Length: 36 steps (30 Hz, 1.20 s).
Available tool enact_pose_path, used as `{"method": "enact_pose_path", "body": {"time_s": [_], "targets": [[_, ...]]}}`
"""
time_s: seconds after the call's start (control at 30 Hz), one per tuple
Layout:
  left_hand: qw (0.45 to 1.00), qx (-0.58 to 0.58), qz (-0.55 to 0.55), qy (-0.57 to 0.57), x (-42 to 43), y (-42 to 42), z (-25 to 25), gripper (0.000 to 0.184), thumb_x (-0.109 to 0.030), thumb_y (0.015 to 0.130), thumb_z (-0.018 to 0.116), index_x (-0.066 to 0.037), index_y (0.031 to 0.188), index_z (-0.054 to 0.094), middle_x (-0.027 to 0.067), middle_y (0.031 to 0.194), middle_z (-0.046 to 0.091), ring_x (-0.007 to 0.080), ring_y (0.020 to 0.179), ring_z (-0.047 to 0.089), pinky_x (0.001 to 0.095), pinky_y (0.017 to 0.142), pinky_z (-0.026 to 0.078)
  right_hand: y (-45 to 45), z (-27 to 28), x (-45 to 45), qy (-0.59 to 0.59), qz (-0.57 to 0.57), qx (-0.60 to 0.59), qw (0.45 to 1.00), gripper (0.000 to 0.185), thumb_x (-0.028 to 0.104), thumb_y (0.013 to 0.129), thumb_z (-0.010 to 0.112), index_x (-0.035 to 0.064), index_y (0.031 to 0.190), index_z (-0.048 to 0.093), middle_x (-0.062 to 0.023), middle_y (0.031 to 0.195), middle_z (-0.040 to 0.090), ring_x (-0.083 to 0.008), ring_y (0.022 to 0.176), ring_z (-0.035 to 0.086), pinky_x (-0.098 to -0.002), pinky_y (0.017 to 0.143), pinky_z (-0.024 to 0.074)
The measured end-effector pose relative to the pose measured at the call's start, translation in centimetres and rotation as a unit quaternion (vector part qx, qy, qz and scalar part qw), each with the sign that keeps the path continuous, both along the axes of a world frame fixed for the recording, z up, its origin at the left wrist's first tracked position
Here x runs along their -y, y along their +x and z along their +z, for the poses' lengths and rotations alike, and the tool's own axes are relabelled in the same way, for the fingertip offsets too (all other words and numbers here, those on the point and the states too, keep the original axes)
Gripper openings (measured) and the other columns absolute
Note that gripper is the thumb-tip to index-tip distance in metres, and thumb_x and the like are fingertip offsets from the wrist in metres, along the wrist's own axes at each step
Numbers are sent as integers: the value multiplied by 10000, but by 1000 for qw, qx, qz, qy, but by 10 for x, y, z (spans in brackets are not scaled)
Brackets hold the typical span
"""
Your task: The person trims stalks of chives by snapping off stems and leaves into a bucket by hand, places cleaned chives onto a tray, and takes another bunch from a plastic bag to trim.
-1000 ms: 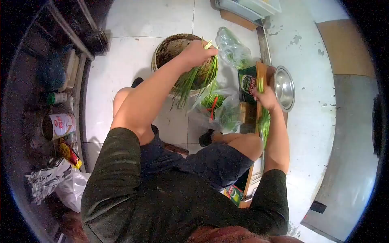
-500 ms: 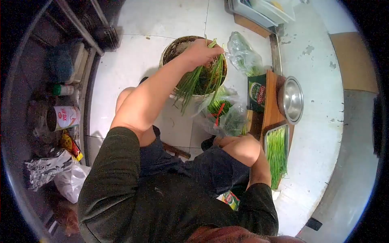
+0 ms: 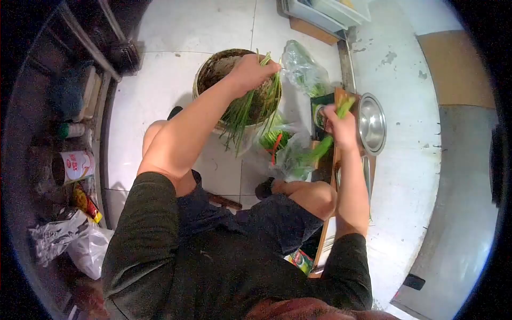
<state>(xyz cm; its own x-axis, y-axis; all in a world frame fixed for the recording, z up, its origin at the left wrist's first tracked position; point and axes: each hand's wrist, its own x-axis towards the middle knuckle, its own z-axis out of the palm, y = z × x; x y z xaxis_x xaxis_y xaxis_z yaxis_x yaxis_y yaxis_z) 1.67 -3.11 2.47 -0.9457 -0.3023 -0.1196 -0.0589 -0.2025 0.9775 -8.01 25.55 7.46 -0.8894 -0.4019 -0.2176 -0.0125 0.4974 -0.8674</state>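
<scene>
Above the round bin point(image 3: 200, 74), my left hand point(image 3: 249, 73) is closed around a bunch of long thin chives point(image 3: 241, 120), whose leaves hang over the bin's near side. My right hand point(image 3: 340, 128) is raised beside the steel bowl point(image 3: 373, 124). It is closed on a second chive bunch, with pale stem ends point(image 3: 345, 105) above the fist and blurred leaves point(image 3: 321, 149) below. Near it lies an open clear plastic bag point(image 3: 293, 154) with more greens and a red tie. A metal tray point(image 3: 366, 169) is mostly hidden behind my right forearm.
Another clear bag of greens point(image 3: 304, 66) lies on the tiled floor past the bin. A green carton point(image 3: 319, 106) stands beside the wooden board point(image 3: 338, 98). White crates point(image 3: 314, 24) are at the back. On the left, a shelf holds a can point(image 3: 79, 166) and a white plastic bag point(image 3: 90, 250).
My right hand has come up from behind my right knee, now carrying a chive bunch. Greens seen earlier on the tray no longer show there. My left hand keeps its bunch over the bin.
</scene>
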Motion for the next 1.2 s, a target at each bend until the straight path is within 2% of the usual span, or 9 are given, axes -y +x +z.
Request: {"method": "enact_pose_path", "body": {"time_s": [0.13,0.2,0.3,0.47,0.67,0.87,0.97,1.1,1.2], "targets": [[999,-41,2,2,-9,-4,-3,293,-322,828,688,-37,871,636,-12,683,548,77,582,460,254,520,370,27,-5,80,-93,0,-13,996,143,117,826,708,22,913,646,-4,720,607,-66,490,464,-216,452,384],[999,-31,-5,-20,-12,-5,-5,279,-314,826,682,-39,847,638,-17,663,541,78,568,453,258,513,362,36,-11,102,-159,12,7,987,183,83,809,726,-3,943,637,-2,721,598,-72,489,476,-220,458,401],[999,-41,-12,-28,-15,-4,-6,266,-302,825,666,-37,814,642,-19,638,533,77,552,443,256,510,352,43,-22,111,-193,16,23,981,188,73,807,727,-12,945,632,-11,720,594,-77,484,487,-223,456,403],[996,-30,-25,-78,-12,0,0,316,-323,827,662,-8,844,663,-11,673,572,94,589,484,286,547,398,44,-25,113,-200,4,13,980,147,41,803,712,-3,908,618,-22,709,589,-92,488,501,-234,466,412],[976,-17,-38,-213,-11,3,6,343,-332,858,624,7,893,657,52,688,609,135,668,533,342,654,456,41,-30,107,-140,15,-29,990,141,49,810,705,-6,907,619,-20,707,595,-86,501,512,-225,474,406],[965,-12,-85,-246,-4,-2,1,370,-354,857,616,9,926,645,95,708,624,162,662,543,354,661,460,44,-23,108,-108,42,-33,993,132,56,811,698,-7,901,625,-3,692,589,-77,510,508,-227,478,400],[965,14,-47,-258,-1,-1,8,386,-368,848,622,10,918,646,100,702,624,168,659,554,358,654,463,40,-20,103,-77,59,-36,995,112,58,815,695,-2,883,629,0,694,588,-70,515,503,-226,485,398],[965,39,86,-243,16,-6,3,414,-394,832,635,7,932,661,114,707,633,186,661,581,367,651,472,36,-23,98,-127,28,1,991,128,87,809,706,4,880,638,5,671,583,-75,506,508,-230,474,406],[958,71,88,-264,14,-3,1,419,-401,829,637,-1,947,670,135,755,663,218,692,617,368,684,484,33,-31,97,-151,20,19,988,143,79,809,702,-3,905,635,0,676,586,-79,503,507,-234,469,400]]}}
